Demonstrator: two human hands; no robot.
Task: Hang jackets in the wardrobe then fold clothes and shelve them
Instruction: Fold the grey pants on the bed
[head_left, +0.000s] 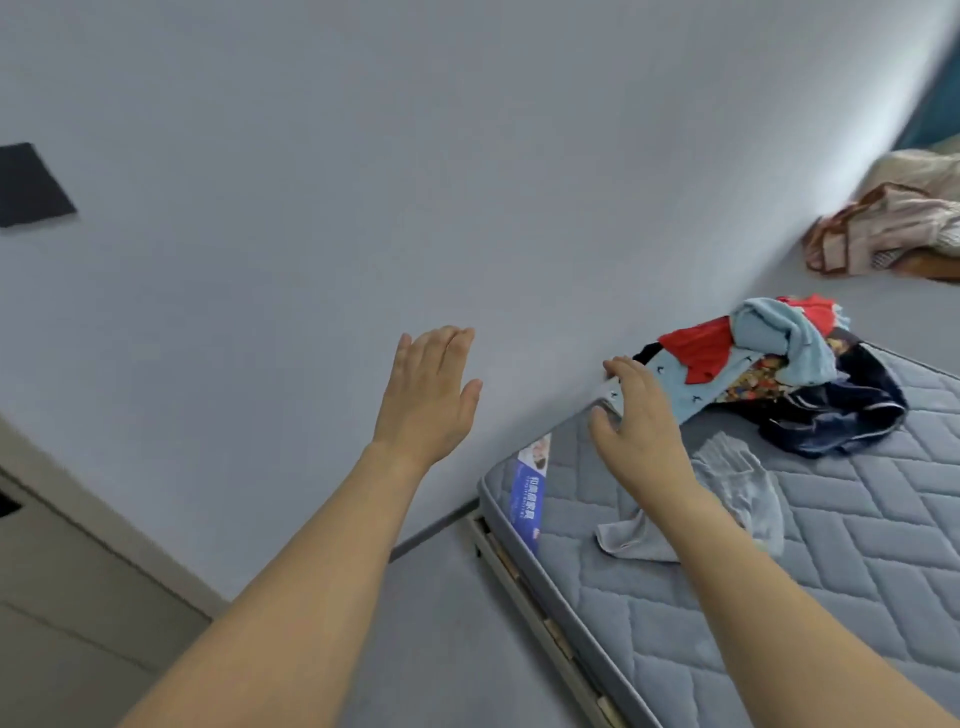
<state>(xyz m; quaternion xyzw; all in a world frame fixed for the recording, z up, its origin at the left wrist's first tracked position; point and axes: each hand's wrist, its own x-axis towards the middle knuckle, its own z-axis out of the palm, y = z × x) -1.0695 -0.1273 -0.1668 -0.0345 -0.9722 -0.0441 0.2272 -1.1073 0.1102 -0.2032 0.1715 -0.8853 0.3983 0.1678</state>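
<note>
Both arms reach toward the clothes pile (769, 374) heaped at the bed's (831, 571) far corner. Right hand (641, 410), fingers spread, touches its near edge, probably to gather; left hand (428, 395) hangs flat, empty.

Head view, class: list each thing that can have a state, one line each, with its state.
Left hand: open, raised, holding nothing.
Right hand: open, reaching at the clothes pile's edge.
Clothes pile: unfolded, heaped on the mattress.
Grey garment: crumpled, lying apart.

Even, soft daylight | shadows faint | edges bowed — slightly blurred
</note>
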